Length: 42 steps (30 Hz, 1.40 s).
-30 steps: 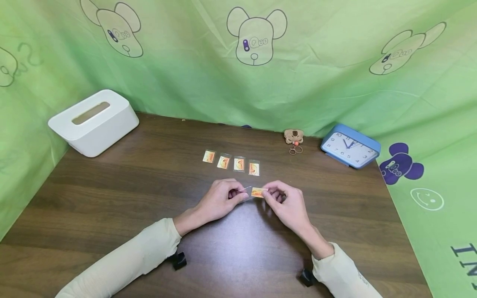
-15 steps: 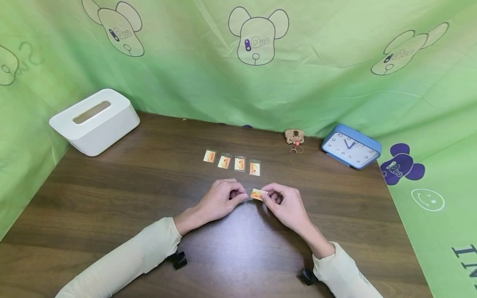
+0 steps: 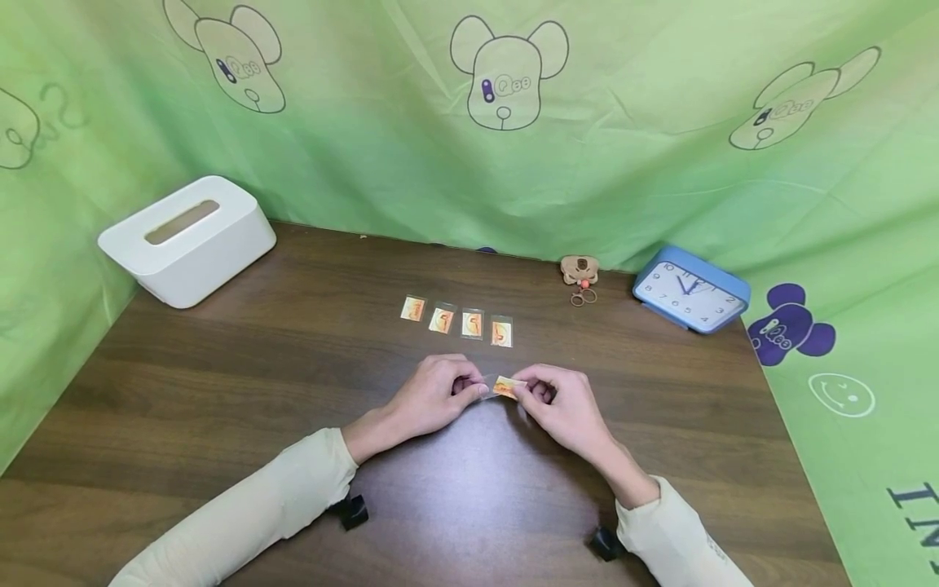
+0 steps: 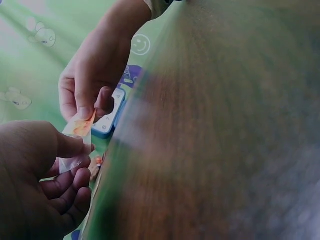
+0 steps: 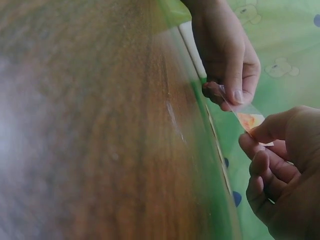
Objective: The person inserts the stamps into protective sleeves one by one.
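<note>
My left hand (image 3: pixel 438 393) pinches a small clear plastic sleeve (image 4: pixel 72 162) between thumb and fingers. Opposite it, my right hand (image 3: pixel 566 405) grips one end of a small orange-and-white card (image 3: pixel 504 386) with thumb and forefinger. The card's free end meets the sleeve (image 3: pixel 490 381) in the gap between the hands, and the clear film overlaps part of the card (image 5: pixel 248 120) in the right wrist view. Beyond the hands lies a row of several similar cards in clear sleeves (image 3: pixel 472 324), flat on the brown wooden table (image 3: pixel 293 367).
A white tissue box (image 3: pixel 213 261) stands at the back left. Toward the back right are a blue clock (image 3: pixel 689 289) and a brown animal-face keychain (image 3: pixel 579 269). Green printed cloth (image 3: pixel 623 163) hangs behind the table and at its sides.
The card in my right hand has tilted, its right end dipping slightly, and the right hand has shifted a little downward. The left hand and the row of cards have stayed in place.
</note>
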Available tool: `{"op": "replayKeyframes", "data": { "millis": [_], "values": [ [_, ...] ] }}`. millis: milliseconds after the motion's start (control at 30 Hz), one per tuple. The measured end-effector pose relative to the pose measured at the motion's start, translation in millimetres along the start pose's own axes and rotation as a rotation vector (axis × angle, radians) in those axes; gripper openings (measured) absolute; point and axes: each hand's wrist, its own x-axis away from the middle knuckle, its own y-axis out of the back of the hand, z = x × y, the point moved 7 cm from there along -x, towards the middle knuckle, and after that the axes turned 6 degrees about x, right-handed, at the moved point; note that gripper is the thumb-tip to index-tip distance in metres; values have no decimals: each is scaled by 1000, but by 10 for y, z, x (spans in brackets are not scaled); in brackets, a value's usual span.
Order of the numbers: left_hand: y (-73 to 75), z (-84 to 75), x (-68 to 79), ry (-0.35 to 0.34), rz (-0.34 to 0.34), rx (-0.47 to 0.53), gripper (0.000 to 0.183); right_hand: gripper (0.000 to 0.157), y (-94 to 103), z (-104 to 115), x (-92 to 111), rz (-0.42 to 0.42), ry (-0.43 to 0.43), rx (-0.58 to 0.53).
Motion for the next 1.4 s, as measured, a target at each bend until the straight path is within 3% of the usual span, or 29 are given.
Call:
{"op": "replayKeyframes", "data": {
  "millis": [300, 700, 1233, 1400],
  "values": [
    [11, -36, -9, -57, 2, -64, 6, 11, -32, -25, -4, 85, 2, 0],
    [0, -35, -13, -61, 12, -70, 8, 10, -52, 100, -19, 89, 119, 90],
    [0, -57, -13, -78, 46, -99, 7, 18, -91, 90, -48, 207, 135, 93],
    [0, -42, -18, -74, 47, -81, 6, 33, -72, 63, -58, 140, 121, 54]
  ]
}}
